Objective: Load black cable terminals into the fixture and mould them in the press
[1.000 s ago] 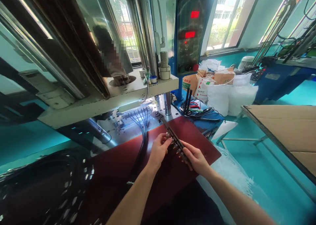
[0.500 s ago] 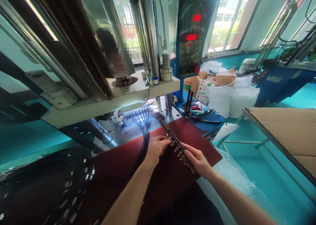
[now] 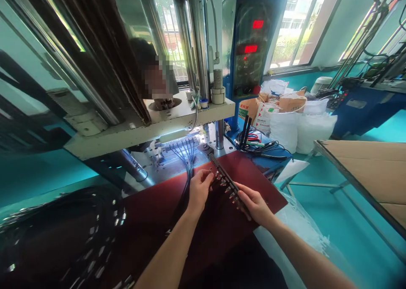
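My right hand [image 3: 255, 202] is closed around the lower half of a long dark metal bar [image 3: 226, 178], which has a row of small metal connector pieces along its left side. The bar slants over a reddish-brown board [image 3: 146, 221]. Beside the bar's upper part, my left hand [image 3: 200, 189] pinches a small metal piece [image 3: 210, 170], too small to name exactly. The fingertips are close to the row but a little apart from it. Left of this hand, a bundle of thin dark cables [image 3: 189, 170] runs from the lit machine bed [image 3: 171, 153] down onto the board.
The press's pale plate [image 3: 152, 126] overhangs the bed, held on steel columns [image 3: 219, 134]. Coiled black cables [image 3: 63, 229] lie at the left. A blue side table [image 3: 263, 166] with cables and red-handled tool stands right. White sacks [image 3: 283, 128] and a cardboard-topped table [image 3: 364, 153] are farther right.
My left hand has drawn slightly away from the bar, to the left, with the small piece in its fingertips. My right hand keeps its hold. The view has shifted slightly.
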{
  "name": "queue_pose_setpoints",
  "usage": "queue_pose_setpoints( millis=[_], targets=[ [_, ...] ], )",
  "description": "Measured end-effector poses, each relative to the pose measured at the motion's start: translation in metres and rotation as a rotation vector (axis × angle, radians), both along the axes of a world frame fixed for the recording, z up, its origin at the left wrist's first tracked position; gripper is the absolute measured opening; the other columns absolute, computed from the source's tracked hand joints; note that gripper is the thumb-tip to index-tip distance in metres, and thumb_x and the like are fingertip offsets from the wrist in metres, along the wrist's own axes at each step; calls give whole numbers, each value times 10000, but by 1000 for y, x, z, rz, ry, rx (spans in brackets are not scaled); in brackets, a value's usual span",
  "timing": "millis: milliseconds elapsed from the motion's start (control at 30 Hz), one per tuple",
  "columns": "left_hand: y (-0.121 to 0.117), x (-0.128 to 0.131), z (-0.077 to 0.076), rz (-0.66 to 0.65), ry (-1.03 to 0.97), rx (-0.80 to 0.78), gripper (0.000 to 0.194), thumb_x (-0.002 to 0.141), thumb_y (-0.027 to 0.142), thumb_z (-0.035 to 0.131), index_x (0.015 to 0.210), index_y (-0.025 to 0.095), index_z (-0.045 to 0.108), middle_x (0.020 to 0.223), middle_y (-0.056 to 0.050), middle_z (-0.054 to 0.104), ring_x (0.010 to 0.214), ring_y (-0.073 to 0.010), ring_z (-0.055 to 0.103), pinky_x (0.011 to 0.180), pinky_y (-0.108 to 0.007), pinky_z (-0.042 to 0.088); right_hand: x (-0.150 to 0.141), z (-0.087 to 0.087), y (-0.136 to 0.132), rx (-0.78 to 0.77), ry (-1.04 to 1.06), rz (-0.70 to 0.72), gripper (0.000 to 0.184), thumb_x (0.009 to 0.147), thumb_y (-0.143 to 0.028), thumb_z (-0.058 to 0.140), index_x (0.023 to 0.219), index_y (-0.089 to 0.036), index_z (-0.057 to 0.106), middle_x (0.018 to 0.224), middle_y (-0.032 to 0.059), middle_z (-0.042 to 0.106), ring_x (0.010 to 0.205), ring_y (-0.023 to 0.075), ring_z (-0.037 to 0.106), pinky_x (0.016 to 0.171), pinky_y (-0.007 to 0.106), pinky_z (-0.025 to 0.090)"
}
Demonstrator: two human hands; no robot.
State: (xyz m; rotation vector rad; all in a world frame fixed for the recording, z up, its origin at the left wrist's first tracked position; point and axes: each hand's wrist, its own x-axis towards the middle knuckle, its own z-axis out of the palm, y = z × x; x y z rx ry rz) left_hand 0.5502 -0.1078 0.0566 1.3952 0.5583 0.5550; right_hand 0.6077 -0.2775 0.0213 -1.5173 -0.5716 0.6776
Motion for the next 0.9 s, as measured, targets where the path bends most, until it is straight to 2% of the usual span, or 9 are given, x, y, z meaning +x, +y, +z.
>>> queue_pose_setpoints(
  millis=[67,133,300,433,600,767,833,900],
  targets=[
    [3,-1,1,15,13,31,286,647,427,616,652,148,551,504,61,440,442,-55,375,425,-178,287,0,0,-1,14,13,7,579,823,-505,480,1295,-172,442,634,-8,552,378,61,405,268,150,301],
    [7,-3,3,-24,63,23,331,635,458,619,571,148,522,443,69,378,402,-48,323,400,-185,224,1,0,-1,21,15,21,568,826,-501,479,1290,-175,445,700,14,587,396,64,430,269,148,308],
    [11,-2,6,-236,202,-98,375,554,478,666,509,142,506,386,64,352,354,-42,281,388,-199,136,2,1,-3,0,-1,60,563,832,-499,479,1282,-161,455,607,-12,543,410,76,443,265,137,307],
    [12,3,4,-244,224,-77,364,560,442,646,463,159,438,366,70,326,339,-35,239,394,-209,103,3,1,-4,-1,-5,80,555,839,-495,478,1287,-170,451,644,-1,558,429,75,457,272,131,313],
    [15,6,3,-219,245,43,349,593,408,596,447,170,387,383,77,298,359,-38,228,412,-220,115,4,0,-4,-35,-50,97,546,854,-508,443,1297,-189,441,626,-11,550,383,60,402,273,145,300],
    [22,5,-4,-245,287,174,257,661,337,501,487,173,407,411,73,301,383,-56,236,434,-225,153,5,2,1,-151,-203,169,521,885,-483,372,1312,-188,421,569,-34,510,329,54,378,286,160,269],
    [27,1,-5,-295,363,294,283,716,340,451,490,178,401,417,59,322,397,-73,271,451,-232,178,6,6,3,-217,-240,203,506,895,-462,340,1300,-174,430,513,-56,446,319,61,373,293,166,270],
    [32,-5,-1,-326,458,519,337,773,342,400,479,178,404,443,30,379,444,-96,341,484,-242,206,7,12,7,-290,-276,257,469,898,-429,332,1277,-177,447,512,-61,425,341,72,392,306,171,281]
  ],
)
